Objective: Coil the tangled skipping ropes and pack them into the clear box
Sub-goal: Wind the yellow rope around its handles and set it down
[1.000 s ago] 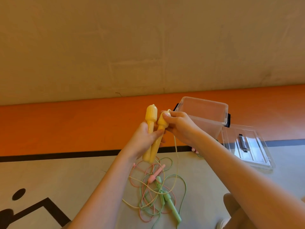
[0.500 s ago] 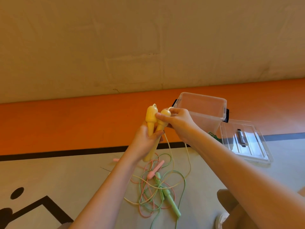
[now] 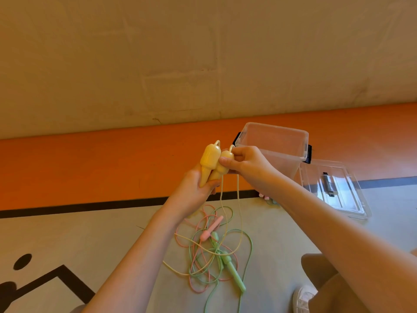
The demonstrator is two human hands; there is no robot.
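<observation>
Two yellow rope handles (image 3: 211, 162) stand side by side, raised above the floor. My left hand (image 3: 195, 192) grips their lower ends. My right hand (image 3: 244, 162) pinches the top of the right handle. The thin yellow cord (image 3: 239, 204) hangs from the handles down into a tangle on the floor. In that tangle lie a pink handle (image 3: 212, 228), a green handle (image 3: 233, 274) and loops of pink and green cord (image 3: 203, 258). The clear box (image 3: 274, 146) stands open just behind my right hand.
The box's clear lid (image 3: 334, 188) lies flat to the right of the box, with a dark latch on it. An orange band and a black line cross the floor in front of a beige wall. My knee and white shoe (image 3: 303, 297) show at lower right.
Both hands stay on the yellow handles; my right hand has shifted on the top of the right handle. The cord hangs straighter from the handles.
</observation>
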